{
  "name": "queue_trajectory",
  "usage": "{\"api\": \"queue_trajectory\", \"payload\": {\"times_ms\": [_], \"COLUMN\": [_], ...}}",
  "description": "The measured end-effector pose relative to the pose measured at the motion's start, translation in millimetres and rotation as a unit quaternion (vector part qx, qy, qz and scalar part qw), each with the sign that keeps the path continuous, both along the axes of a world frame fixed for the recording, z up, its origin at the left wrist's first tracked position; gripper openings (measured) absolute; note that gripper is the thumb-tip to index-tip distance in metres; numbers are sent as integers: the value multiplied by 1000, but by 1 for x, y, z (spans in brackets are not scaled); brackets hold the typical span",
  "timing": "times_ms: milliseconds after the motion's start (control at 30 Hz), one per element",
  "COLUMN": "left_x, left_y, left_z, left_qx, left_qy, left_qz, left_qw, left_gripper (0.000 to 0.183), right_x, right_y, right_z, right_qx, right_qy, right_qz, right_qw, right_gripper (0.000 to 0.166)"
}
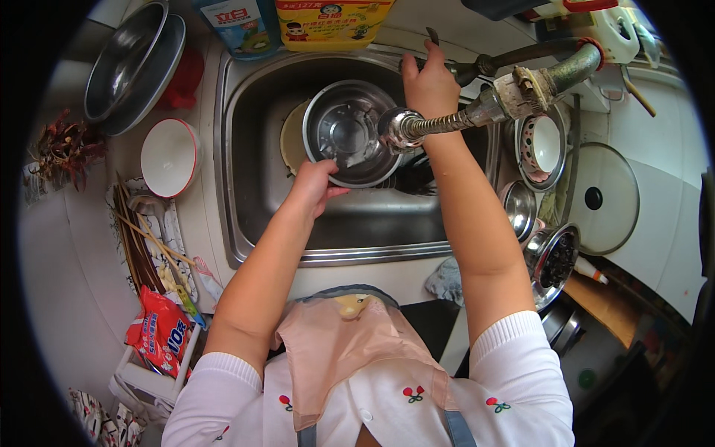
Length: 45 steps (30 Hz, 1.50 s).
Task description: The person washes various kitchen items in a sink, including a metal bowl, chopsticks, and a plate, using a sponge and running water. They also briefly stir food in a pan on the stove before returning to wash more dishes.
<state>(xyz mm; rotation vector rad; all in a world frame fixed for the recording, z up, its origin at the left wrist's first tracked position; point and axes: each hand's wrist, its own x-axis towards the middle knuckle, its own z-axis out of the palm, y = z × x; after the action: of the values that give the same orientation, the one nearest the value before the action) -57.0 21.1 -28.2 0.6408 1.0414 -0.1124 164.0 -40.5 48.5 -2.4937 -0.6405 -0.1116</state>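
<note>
My left hand [315, 187] grips the near left rim of a round stainless steel bowl [347, 134], held in the sink [262, 212] beneath the spray head of a faucet [399, 129]. Some water shows at the bowl's bottom. Beneath its left side lies a pale round item, mostly hidden. My right hand [431, 84] is at the faucet's base behind the spout, with fingers around the lever handle [432, 36]; how firmly they close on it is unclear. Something dark lies in the sink's right part, partly hidden by my right forearm.
Left of the sink stand a white bowl with a red rim [170, 157] and a tray with chopsticks [134, 240]. Detergent containers [335, 25] line the back. On the right are nested bowls [540, 145], a glass lid [609, 198] and a metal bowl of dark food [558, 260].
</note>
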Motion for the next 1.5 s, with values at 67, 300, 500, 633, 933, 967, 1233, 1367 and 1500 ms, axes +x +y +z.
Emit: {"api": "queue_trajectory", "payload": {"times_ms": [67,300,500,633,933,967,1233,1367,1500], "left_x": [-2,-15,-35,-41,-31,-28,-3,-1,3], "left_y": [1,-3,-2,-1,1,1,1,0,-5], "left_z": [0,9,12,10,18,17,25,28,34], "left_qx": [4,10,-18,-21,22,22,15,-3,-15], "left_qy": [5,9,1,-10,34,28,-21,-39,-53], "left_qz": [1,11,2,20,-8,-6,0,7,10], "left_qw": [1000,1000,1000,1000,999,999,1000,999,998], "left_gripper": [25,36,51,45,36,33,26,26,24], "right_x": [-2,8,22,15,-24,-4,52,51,60], "right_y": [8,34,58,37,-57,-53,-1,3,-2], "right_z": [-12,-53,-58,-60,-31,-27,-16,-33,-47], "right_qx": [55,82,-62,-52,9,45,-1,-46,-59], "right_qy": [-21,-145,-66,-123,-69,-99,-270,-265,-296], "right_qz": [26,25,-20,99,138,125,100,37,83], "right_qw": [998,986,996,986,988,986,958,962,950], "right_gripper": [43,21,21,26,19,30,63,36,42]}}
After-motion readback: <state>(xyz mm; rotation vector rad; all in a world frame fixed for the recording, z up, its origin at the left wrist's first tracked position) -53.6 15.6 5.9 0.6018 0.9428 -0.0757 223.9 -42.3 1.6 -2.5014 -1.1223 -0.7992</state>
